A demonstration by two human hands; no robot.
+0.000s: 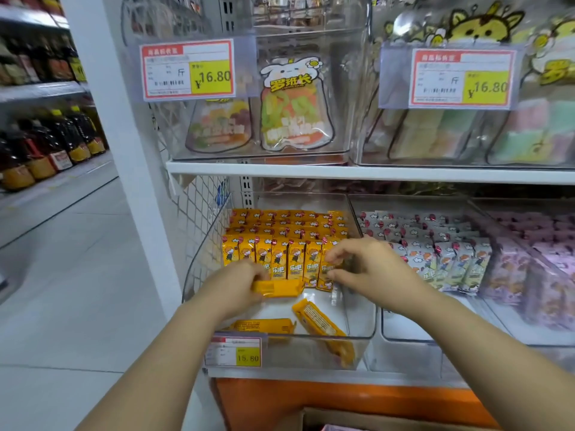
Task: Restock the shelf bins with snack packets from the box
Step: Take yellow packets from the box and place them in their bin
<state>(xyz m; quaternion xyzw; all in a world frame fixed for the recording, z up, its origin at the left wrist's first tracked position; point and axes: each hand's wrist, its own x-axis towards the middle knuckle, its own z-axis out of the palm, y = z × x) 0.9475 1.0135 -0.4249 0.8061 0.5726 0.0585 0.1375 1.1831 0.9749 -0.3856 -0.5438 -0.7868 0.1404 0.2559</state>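
A clear plastic bin (364,331) on the lower shelf holds rows of upright yellow snack packets (280,244). My left hand (239,284) grips one yellow packet (280,289) held flat over the bin's front. My right hand (367,265) pinches the rightmost upright packet (325,275) of the front row. Two loose yellow packets (317,318) lie flat on the bin floor near its front wall. A corner of the cardboard box (373,419) shows at the bottom edge below the shelf.
To the right stand a bin of white and pink packets (435,250) and a bin of purple packets (535,259). The upper shelf (342,172) carries clear bins of candy bags with price tags. A white pillar (118,150) and an aisle with bottles are on the left.
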